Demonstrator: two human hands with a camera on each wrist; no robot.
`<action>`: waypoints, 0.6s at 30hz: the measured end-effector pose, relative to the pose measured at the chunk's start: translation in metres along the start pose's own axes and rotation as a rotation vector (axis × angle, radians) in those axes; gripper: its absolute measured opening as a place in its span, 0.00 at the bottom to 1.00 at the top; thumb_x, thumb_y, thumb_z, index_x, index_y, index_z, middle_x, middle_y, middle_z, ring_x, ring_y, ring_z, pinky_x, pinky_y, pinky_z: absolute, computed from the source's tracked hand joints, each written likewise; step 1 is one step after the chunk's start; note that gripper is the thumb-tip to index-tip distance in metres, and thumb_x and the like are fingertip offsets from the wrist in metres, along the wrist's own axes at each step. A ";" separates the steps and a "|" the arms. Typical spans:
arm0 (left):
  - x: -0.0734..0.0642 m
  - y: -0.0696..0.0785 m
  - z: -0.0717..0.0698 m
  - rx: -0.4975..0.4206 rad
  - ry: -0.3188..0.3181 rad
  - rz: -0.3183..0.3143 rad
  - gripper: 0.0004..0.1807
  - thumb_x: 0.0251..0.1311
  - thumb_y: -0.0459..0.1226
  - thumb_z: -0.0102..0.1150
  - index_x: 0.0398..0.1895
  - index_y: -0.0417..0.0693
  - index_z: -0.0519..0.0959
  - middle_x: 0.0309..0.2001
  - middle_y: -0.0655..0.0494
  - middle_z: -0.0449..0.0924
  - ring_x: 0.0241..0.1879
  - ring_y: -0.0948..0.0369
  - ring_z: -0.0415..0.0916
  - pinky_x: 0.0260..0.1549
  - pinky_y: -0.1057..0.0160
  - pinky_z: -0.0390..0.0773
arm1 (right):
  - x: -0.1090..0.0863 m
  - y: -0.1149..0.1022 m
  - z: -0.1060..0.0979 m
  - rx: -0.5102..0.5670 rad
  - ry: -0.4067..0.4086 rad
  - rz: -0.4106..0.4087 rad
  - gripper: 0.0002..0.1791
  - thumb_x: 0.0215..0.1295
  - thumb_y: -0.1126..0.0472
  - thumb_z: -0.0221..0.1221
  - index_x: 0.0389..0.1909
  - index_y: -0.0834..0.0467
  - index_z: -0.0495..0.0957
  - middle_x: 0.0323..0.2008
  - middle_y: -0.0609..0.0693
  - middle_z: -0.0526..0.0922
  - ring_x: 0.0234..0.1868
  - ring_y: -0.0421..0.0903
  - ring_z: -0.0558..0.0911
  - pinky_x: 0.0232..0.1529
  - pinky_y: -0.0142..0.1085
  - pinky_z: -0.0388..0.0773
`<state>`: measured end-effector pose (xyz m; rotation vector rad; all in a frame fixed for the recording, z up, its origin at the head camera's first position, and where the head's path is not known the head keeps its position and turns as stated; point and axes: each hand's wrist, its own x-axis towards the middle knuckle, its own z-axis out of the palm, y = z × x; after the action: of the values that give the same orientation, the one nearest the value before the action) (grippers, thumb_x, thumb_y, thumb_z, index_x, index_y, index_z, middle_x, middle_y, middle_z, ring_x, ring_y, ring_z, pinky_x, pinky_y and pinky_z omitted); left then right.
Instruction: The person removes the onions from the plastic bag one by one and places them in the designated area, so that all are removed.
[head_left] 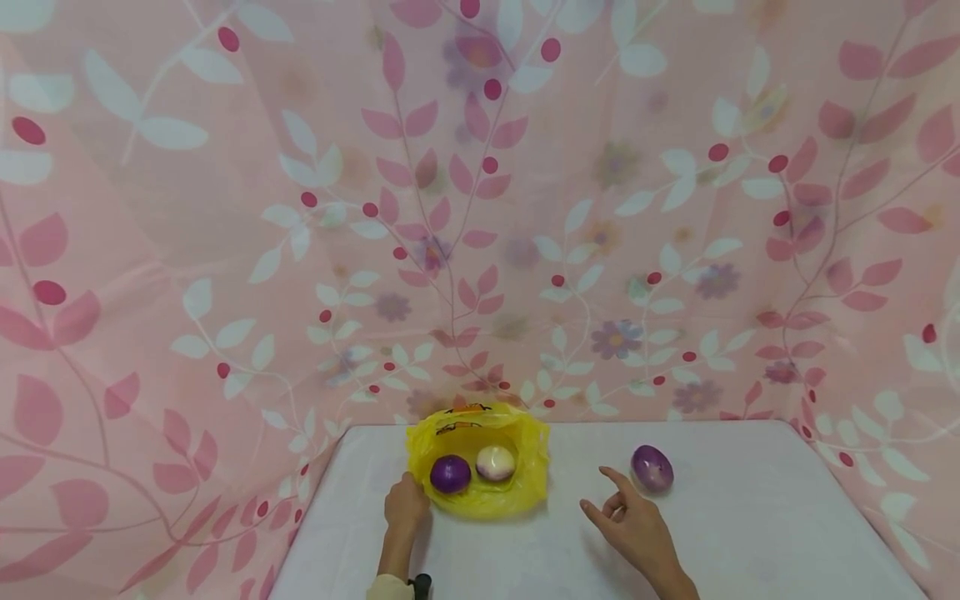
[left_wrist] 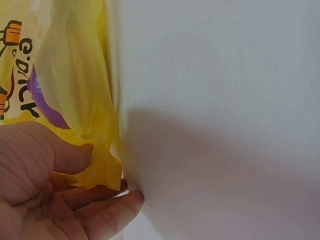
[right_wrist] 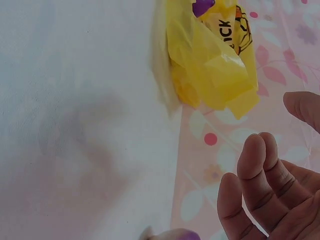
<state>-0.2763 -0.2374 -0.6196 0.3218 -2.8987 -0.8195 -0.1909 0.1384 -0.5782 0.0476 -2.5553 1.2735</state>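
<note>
A yellow plastic bag [head_left: 480, 507] with a printed cartoon and black letters lies on the table, its mouth spread wide. Inside it sit a round, glossy purple object [head_left: 450, 474] and a white one [head_left: 496, 463] with purple at its lower edge. My left hand [head_left: 406, 502] is at the bag's left side; in the left wrist view, its thumb and fingers pinch a gathered corner of the yellow film. My right hand [head_left: 633, 529] hovers to the right of the bag with fingers loosely bent and nothing in them. Close beyond it rests an egg-shaped purple object [head_left: 652, 469] with a pale underside.
The table has a white cover [head_left: 757, 508]. A pink curtain [head_left: 480, 208] printed with leaves and flowers hangs behind the table and along both sides. A dark band [head_left: 422, 586] circles the left wrist beside a pale sleeve [head_left: 389, 588].
</note>
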 end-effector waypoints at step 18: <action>0.000 0.000 0.000 0.000 0.003 -0.002 0.06 0.63 0.29 0.52 0.38 0.30 0.72 0.26 0.45 0.72 0.25 0.52 0.72 0.29 0.51 0.76 | -0.001 -0.008 0.014 -0.016 -0.026 -0.013 0.34 0.53 0.45 0.71 0.60 0.51 0.75 0.19 0.33 0.74 0.18 0.33 0.72 0.23 0.30 0.70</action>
<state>-0.2761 -0.2376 -0.6196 0.3255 -2.8965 -0.8181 -0.1921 0.1228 -0.5803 0.0783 -2.5823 1.2558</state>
